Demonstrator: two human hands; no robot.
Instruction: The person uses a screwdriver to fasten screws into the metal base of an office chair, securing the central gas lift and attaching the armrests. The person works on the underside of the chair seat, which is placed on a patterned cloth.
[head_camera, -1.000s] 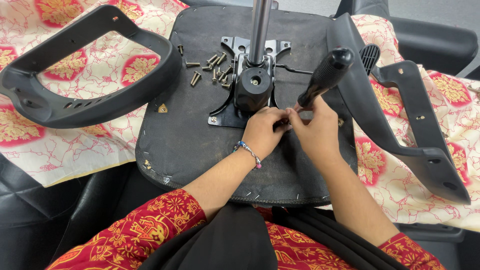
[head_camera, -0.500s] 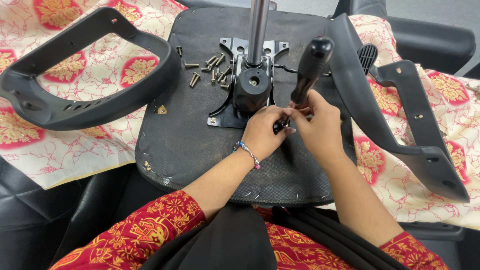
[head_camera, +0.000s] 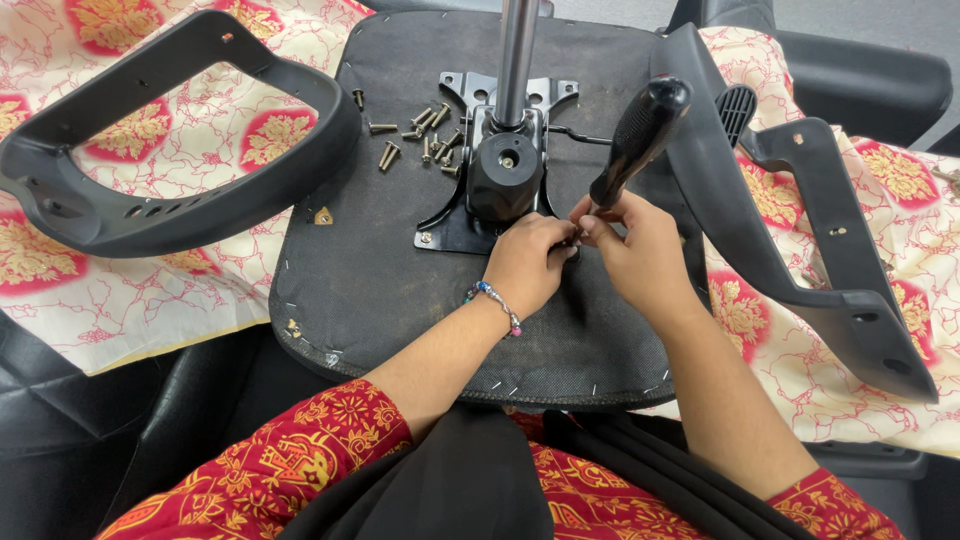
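An upturned black chair seat (head_camera: 360, 270) lies before me, with a black metal mechanism plate (head_camera: 505, 170) and a grey gas-lift column (head_camera: 517, 50) on it. My left hand (head_camera: 530, 262) pinches a small screw at the plate's near right corner. My right hand (head_camera: 640, 250) touches it fingertip to fingertip and grips the lower end of a black-handled screwdriver (head_camera: 640, 130), whose handle tilts up to the right. The screw and the driver's tip are hidden between my fingers. A beaded bracelet (head_camera: 495, 300) circles my left wrist.
Several loose bolts (head_camera: 420, 135) lie on the seat left of the column. A black armrest (head_camera: 150, 140) rests at the left on a red-and-cream patterned cloth (head_camera: 130, 290). A second black armrest (head_camera: 800, 220) lies at the right. Black chair parts (head_camera: 860, 70) sit at the top right.
The screwdriver handle has swung from leaning far right to standing more upright. Both hands have stayed together at the plate's corner, shifting slightly.
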